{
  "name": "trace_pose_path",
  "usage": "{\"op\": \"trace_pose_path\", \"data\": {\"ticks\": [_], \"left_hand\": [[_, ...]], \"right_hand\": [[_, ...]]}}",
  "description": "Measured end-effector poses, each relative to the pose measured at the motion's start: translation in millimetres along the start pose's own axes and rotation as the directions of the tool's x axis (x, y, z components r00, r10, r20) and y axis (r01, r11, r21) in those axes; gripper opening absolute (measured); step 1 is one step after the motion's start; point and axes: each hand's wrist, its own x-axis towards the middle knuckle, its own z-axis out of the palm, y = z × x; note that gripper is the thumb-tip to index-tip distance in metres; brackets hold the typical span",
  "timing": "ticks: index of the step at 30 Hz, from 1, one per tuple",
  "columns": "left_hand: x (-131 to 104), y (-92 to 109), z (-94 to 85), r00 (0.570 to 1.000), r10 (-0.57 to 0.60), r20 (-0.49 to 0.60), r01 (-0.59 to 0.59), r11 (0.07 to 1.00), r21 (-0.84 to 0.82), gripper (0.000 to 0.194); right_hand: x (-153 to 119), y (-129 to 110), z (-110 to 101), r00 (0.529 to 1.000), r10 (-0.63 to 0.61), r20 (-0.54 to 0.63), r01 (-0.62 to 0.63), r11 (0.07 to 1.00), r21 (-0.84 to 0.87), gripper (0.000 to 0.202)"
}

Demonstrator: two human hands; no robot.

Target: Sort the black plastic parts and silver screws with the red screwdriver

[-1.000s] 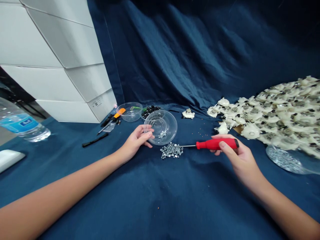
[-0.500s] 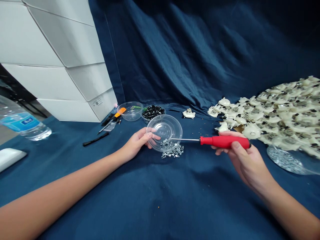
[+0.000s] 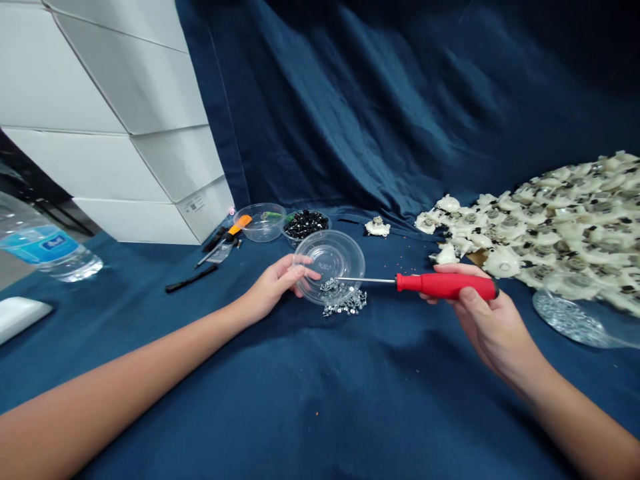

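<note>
My left hand [image 3: 280, 283] pinches the left rim of a clear round plastic lid [image 3: 333, 253], which is tilted up over the cloth. Small silver screws [image 3: 347, 303] lie in a heap at the lid's lower edge; some show through the clear plastic. In my right hand [image 3: 483, 310], closed around its handle, is a red screwdriver [image 3: 445, 285]. Its thin shaft points left, and the tip is over the lid's face near the screws. I cannot tell whether the tip touches the lid.
Behind stand a clear tub of black parts [image 3: 306, 224] and another clear tub [image 3: 263, 223]. A pile of cream plastic parts [image 3: 565, 227] and a bag of screws [image 3: 570, 320] are at right. White boxes [image 3: 130, 160] and a water bottle [image 3: 45, 243] are at left.
The screwdriver and my right hand have shifted slightly left, so the tip is further over the lid. My left hand and the lid have hardly moved.
</note>
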Motion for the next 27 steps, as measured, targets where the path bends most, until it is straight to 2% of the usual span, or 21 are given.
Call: {"op": "trace_pose_path", "data": {"ticks": [3, 6, 10, 19, 23, 27], "left_hand": [[0, 1, 0.8, 1.0, 0.001, -0.015, -0.001, 1.0, -0.023, 0.058], [0, 1, 1.6, 0.999, -0.008, -0.047, 0.005, 0.999, -0.053, 0.057], [1, 1, 1.8, 0.997, -0.022, -0.073, 0.017, 0.997, -0.077, 0.057], [-1, 3, 3.0, 0.998, -0.03, -0.061, 0.027, 0.998, -0.061, 0.061], [-1, 3, 2.6, 0.998, -0.026, -0.055, 0.023, 0.998, -0.06, 0.059], [0, 1, 1.4, 0.998, -0.019, -0.059, 0.016, 0.999, -0.039, 0.059]], "right_hand": [[-2, -6, 3, 0.999, 0.041, 0.026, -0.042, 0.997, 0.061, 0.038], [-4, -13, 7, 0.997, 0.079, 0.028, -0.078, 0.997, -0.011, 0.038], [-5, -15, 12, 0.997, 0.073, 0.04, -0.067, 0.988, -0.136, 0.034], [-3, -14, 13, 0.997, 0.078, 0.026, -0.073, 0.982, -0.172, 0.033], [-1, -15, 10, 0.995, 0.095, 0.035, -0.09, 0.988, -0.125, 0.034], [1, -14, 5, 0.99, 0.124, 0.062, -0.124, 0.992, 0.002, 0.035]]}}
